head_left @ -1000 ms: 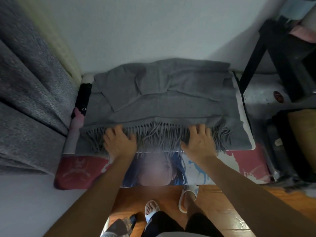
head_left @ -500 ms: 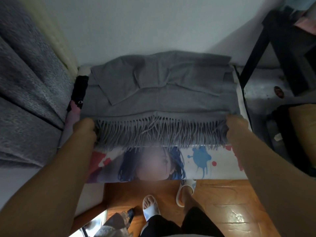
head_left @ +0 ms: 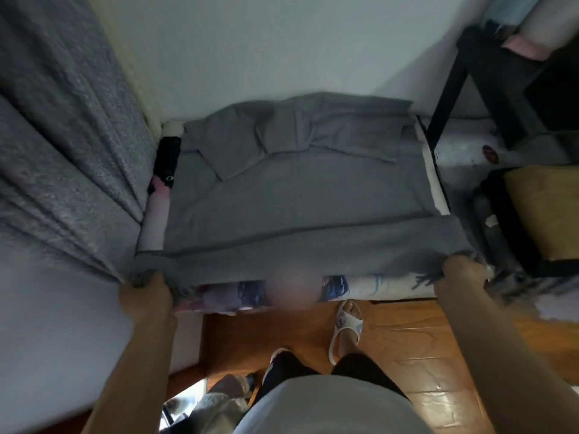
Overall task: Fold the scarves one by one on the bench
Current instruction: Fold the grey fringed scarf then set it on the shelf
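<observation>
At lower left the left hand (head_left: 144,295) grips one near corner of the grey scarf (head_left: 297,195) — spread over the printed bench (head_left: 372,288) mid-frame — while the right hand (head_left: 458,275) at right clamps the other corner.

Both arms stretched forward, hands wide apart, left hand (head_left: 144,292) and right hand (head_left: 460,272) clenched

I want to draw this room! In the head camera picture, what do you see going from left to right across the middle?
Gray curtain → left hand gripping one corner of the gray scarf → the scarf spread over the bench → right hand gripping the other corner → yellowish box.
</observation>
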The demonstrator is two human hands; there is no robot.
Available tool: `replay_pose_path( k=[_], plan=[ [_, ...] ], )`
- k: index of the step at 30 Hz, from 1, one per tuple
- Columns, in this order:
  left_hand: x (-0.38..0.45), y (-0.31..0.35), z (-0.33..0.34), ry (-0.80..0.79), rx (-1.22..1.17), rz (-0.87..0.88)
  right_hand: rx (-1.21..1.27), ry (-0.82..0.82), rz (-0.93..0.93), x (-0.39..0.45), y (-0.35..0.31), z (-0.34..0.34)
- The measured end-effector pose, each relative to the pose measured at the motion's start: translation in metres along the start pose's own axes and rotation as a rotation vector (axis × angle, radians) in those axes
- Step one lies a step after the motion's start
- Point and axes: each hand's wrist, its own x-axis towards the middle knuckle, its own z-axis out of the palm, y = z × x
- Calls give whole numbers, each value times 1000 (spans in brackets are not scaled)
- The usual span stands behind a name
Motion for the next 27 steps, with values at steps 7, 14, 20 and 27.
replay_pose_path(
  k=[7, 14, 20, 27],
  plan=[
    [-18, -43, -12, -358, -353, -497, 150, -85, 369, 56, 67, -45],
    [-19, -47, -14, -561, -367, -528, -51, -410, 278, 43, 78, -52],
    [-15, -31, -35, -621, -279, -393, -75, -409, 106, 52, 68, -67],
    [11, 15, -22, -526, -184, -117, -30, -226, -239, 3, 16, -43]
  ],
)
